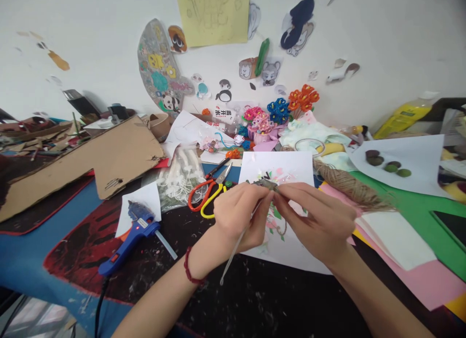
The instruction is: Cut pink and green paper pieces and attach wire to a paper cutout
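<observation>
Both hands meet over a white sheet (302, 253) that carries pink and green bits. A small grey-green piece (268, 183) is pinched between their fingertips; its exact shape is hard to make out. My left hand (242, 211), with a dark red bracelet at the wrist, has its fingers closed on the piece. A thin pale wire or cord (233, 254) runs down from under its fingers and ends in a small loop. My right hand (315, 219) holds the piece from the other side with thumb and fingers pressed together.
Scissors (207, 194) with red and yellow handles lie left of the hands. A blue glue gun (133, 243) rests farther left, near cardboard (124, 153). Twine (349, 187) and coloured sheets lie right. Craft flowers (262, 119) stand behind.
</observation>
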Demonstrator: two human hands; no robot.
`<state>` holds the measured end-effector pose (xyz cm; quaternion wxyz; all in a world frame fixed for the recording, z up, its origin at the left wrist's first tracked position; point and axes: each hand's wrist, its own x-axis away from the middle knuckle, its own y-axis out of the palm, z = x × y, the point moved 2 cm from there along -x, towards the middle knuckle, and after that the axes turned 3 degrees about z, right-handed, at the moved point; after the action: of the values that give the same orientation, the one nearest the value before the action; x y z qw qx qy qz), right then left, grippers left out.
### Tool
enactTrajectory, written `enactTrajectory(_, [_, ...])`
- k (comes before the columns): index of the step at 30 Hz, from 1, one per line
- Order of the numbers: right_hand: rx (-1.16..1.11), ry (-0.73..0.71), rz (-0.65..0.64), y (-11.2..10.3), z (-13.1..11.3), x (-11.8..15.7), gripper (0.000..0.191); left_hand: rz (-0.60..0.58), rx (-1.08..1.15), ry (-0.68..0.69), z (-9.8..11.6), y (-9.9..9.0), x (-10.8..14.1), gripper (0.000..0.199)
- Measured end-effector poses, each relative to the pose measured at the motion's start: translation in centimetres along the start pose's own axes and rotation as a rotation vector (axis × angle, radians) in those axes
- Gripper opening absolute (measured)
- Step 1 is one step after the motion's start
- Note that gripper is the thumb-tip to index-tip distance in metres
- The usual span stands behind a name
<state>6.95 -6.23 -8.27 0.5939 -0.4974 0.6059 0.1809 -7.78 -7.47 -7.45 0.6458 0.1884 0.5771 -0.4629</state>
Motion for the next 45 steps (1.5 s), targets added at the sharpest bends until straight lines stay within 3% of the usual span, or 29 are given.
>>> enactTrajectory(8, [0.005,-0.025,0.074,0.3,-0.4,-0.3,0.019,0.054,0.031,-0.113,0.2,0.0,0.1,0.008])
enactTrajectory(14, [0.182,-0.138,0.127,0.1,-0.8,0.2,0.017,0.105,0.281,-0.378,0.7,0.8,0.6,0.009])
enactTrajectory(16, [0.223,-0.161,0.136,0.1,-0.9,0.4,0.015,0.113,0.267,-0.397,0.7,1.0,0.8,0.009])
enactTrajectory(18, [0.211,-0.145,0.142,0.1,-1.0,0.4,0.015,0.102,0.158,-0.285,0.6,0.9,0.7,0.007])
enactTrajectory(24, [-0.054,0.007,0.043,0.1,-0.4,-0.2,0.016,0.0,-0.151,0.324,-0.8,0.3,0.3,0.008])
enactTrajectory(27, [-0.145,0.051,-0.009,0.0,-0.1,-0.4,0.015,-0.054,-0.211,0.447,-1.1,0.3,0.3,0.008])
enactTrajectory(29, [-0.131,0.017,-0.004,0.0,0.0,-0.3,0.017,-0.036,-0.163,0.349,-0.9,0.3,0.2,0.008])
enactTrajectory(33, [0.025,-0.117,0.065,0.1,-0.4,0.2,0.02,0.041,0.0,-0.007,-0.2,0.4,0.3,0.007])
enactTrajectory(36, [0.098,-0.143,0.107,0.2,-0.7,0.2,0.02,0.076,0.133,-0.169,0.0,0.6,0.5,0.007])
enactTrajectory(40, [0.002,0.005,0.089,0.2,-0.6,-0.3,0.017,0.019,0.216,-0.256,-0.2,0.9,0.5,0.006])
enactTrajectory(45, [-0.054,0.105,0.107,-0.1,-0.3,-0.7,0.014,-0.044,0.131,-0.195,-0.1,0.9,0.1,0.007])
